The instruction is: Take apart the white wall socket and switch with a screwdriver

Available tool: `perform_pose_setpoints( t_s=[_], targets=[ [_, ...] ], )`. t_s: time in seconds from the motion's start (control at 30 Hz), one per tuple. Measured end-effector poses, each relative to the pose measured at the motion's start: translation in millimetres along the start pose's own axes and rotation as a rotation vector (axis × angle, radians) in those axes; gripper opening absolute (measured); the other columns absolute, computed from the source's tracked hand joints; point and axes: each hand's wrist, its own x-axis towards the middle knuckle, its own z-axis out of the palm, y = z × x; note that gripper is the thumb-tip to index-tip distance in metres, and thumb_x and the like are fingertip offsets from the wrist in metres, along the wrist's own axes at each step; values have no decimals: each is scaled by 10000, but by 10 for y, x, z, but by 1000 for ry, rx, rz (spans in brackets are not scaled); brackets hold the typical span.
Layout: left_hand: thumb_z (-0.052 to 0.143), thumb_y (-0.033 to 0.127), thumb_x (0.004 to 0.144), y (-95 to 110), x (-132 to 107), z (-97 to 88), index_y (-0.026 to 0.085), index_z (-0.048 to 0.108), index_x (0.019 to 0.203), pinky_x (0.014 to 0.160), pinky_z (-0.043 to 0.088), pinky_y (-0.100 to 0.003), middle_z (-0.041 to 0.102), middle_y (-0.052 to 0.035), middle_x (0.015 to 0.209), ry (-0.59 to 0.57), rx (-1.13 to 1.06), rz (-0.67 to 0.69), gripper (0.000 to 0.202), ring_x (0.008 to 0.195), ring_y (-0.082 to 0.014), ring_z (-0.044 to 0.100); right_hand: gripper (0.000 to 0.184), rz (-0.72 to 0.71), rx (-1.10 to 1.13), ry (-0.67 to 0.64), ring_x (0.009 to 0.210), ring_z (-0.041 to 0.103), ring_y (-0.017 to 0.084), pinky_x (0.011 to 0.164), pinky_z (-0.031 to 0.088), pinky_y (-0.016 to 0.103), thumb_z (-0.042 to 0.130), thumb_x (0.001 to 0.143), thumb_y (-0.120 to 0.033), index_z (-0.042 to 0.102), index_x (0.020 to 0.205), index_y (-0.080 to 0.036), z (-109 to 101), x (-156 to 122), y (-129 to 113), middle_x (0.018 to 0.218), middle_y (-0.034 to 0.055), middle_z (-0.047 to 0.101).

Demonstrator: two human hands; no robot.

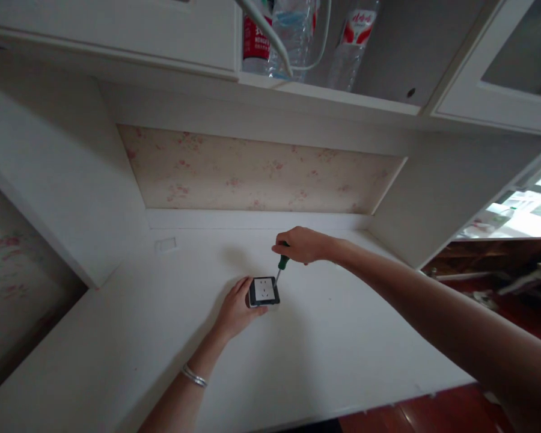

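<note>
White desk (342,355) fills the alcove before you, backed by a floral wallpaper panel (261,177), with plastic bottles (293,36) on the shelf overhead; a small white rectangle (166,245) lies well apart at the back left. The socket plate (264,291) lies flat near the desk's middle, face up. Your left hand (235,311), a bracelet (193,376) on its wrist, has fingers curled against the plate's left edge, likely so it won't slide under pressure. Your right hand (300,245) is closed around the green handle of the screwdriver (281,266), held steeply from above; its tip meets the plate's upper right corner, though the exact contact is too small to tell.
</note>
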Motion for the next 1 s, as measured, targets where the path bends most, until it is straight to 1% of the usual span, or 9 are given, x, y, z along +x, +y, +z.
perform_pose_setpoints(
  t_s=[0.17, 0.27, 0.33, 0.4, 0.5, 0.63, 0.73, 0.83, 1.0],
  targets=[
    [783, 349, 627, 8, 7, -7, 256, 455, 1340, 1109, 314, -393, 462, -67, 1401, -2, -7, 11, 791, 1301, -264, 421, 425, -124, -17, 45, 839, 635, 213, 678, 450, 270, 638, 743, -358, 591, 1129, -185, 20, 1, 2, 1063, 112, 663],
    [784, 355, 624, -18, 7, 10, 257, 450, 1342, 1112, 310, -396, 461, -66, 1401, 11, -2, 18, 798, 1302, -265, 419, 345, -21, -112, 95, 831, 627, 252, 686, 443, 319, 500, 846, -463, 653, 969, -179, 48, 11, -2, 922, 118, 682],
    [780, 359, 630, -42, 5, 24, 260, 443, 1346, 1111, 312, -396, 460, -64, 1401, 19, 1, 23, 798, 1302, -263, 419, 298, -32, -136, 139, 838, 624, 242, 707, 437, 320, 432, 887, -365, 662, 911, -177, 62, 14, 8, 906, 114, 677],
    [778, 368, 634, -62, 4, 36, 259, 443, 1345, 1105, 322, -394, 463, -64, 1398, 21, 1, 30, 793, 1295, -261, 428, 236, -111, -90, 134, 843, 621, 206, 711, 438, 284, 518, 825, -272, 641, 1007, -184, 70, 11, 28, 1026, 108, 650],
    [777, 379, 633, -71, 7, 43, 251, 448, 1339, 1093, 340, -392, 474, -64, 1386, 26, 2, 43, 789, 1282, -259, 444, 407, -119, -34, 110, 845, 621, 195, 692, 442, 264, 643, 747, -336, 588, 1128, -205, 83, 9, 49, 1136, 105, 610],
    [774, 367, 639, -52, 11, 37, 257, 456, 1328, 1088, 348, -393, 490, -59, 1365, 40, 14, 67, 766, 1274, -258, 451, 308, 12, -116, 179, 884, 625, 246, 738, 431, 318, 462, 888, -406, 635, 1023, -190, 105, 17, 36, 964, 109, 680],
    [775, 364, 638, -38, 11, 30, 249, 466, 1319, 1088, 349, -394, 496, -63, 1359, 29, 22, 65, 756, 1269, -258, 456, 273, -106, -77, 149, 902, 620, 220, 747, 435, 288, 544, 815, -257, 621, 1066, -186, 92, 1, 29, 1059, 110, 657],
    [773, 374, 642, -37, 11, 29, 245, 463, 1323, 1088, 349, -386, 491, -64, 1365, 25, 23, 59, 759, 1271, -253, 455, 394, -111, -26, 110, 873, 621, 217, 704, 446, 277, 639, 743, -315, 600, 1114, -187, 69, -32, 21, 1093, 114, 643],
    [774, 393, 635, -57, 15, 45, 257, 454, 1334, 1095, 335, -391, 477, -62, 1384, 30, 22, 36, 781, 1289, -261, 437, 248, -31, -21, 139, 854, 633, 218, 705, 441, 288, 466, 863, -305, 644, 988, -184, 64, -76, -1, 956, 95, 699]
  ],
)
